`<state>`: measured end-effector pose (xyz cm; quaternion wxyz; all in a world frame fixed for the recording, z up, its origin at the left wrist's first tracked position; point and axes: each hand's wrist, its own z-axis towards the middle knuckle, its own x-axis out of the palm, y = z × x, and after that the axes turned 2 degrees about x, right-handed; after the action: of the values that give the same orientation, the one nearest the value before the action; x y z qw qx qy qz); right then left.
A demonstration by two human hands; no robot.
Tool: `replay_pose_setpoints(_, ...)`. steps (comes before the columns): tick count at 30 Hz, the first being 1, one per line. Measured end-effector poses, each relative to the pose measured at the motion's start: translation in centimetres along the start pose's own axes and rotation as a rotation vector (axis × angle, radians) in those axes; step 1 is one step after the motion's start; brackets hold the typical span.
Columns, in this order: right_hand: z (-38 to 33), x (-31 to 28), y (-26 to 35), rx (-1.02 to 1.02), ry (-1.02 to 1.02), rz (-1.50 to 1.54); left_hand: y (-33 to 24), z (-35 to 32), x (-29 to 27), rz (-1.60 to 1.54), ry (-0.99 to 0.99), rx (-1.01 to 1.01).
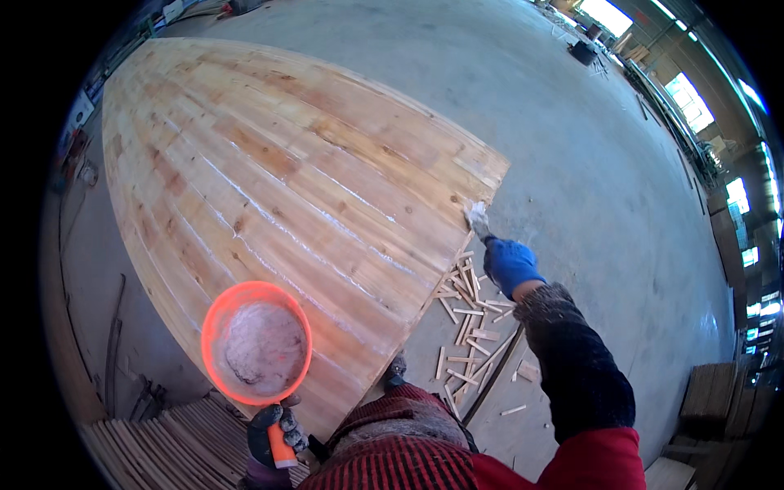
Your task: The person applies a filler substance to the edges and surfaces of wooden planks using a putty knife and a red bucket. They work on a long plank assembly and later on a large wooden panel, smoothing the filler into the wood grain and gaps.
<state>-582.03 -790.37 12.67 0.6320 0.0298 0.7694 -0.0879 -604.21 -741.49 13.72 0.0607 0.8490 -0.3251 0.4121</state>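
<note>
My left hand (273, 434), in a dark, smeared glove, is closed round the handle of an orange plastic dipper (214, 312). Inside the dipper is a thick pinkish-white filler paste (265, 347). Ahead of me lies a long panel of joined wooden boards (286, 163), with white streaks of paste along several of its seams. At the panel's right corner, my right hand (511, 265), gloved in blue, grips a putty knife (478, 219). White paste coats its blade, which rests at the board's edge; my fingers partly hide its handle.
Loose wooden strips (469, 327) are scattered on the concrete floor (604, 204) to the right of the panel. Long slats (175, 453) lie at the lower left. Stacked boards (706, 392) stand at the right, and a dark round container (583, 53) is far off.
</note>
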Motion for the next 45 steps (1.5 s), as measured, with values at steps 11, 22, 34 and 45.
replay_pose_setpoints(11,2.2,-4.3,-2.3,-0.187,0.115,-0.08,0.2,-0.1,0.7,0.042,-0.019,0.028)
replay_pose_setpoints(22,5.7,-10.3,-2.0,-0.203,0.311,-0.146,0.5,-0.3,1.8,0.083,-0.082,0.055)
replay_pose_setpoints(34,1.8,-3.1,-3.0,-0.141,0.053,0.042,0.8,-0.2,1.9,0.102,-0.111,0.085)
replay_pose_setpoints(45,-2.3,6.7,-1.7,0.192,-0.247,0.957,1.2,-0.3,2.8,0.197,-0.186,0.082)
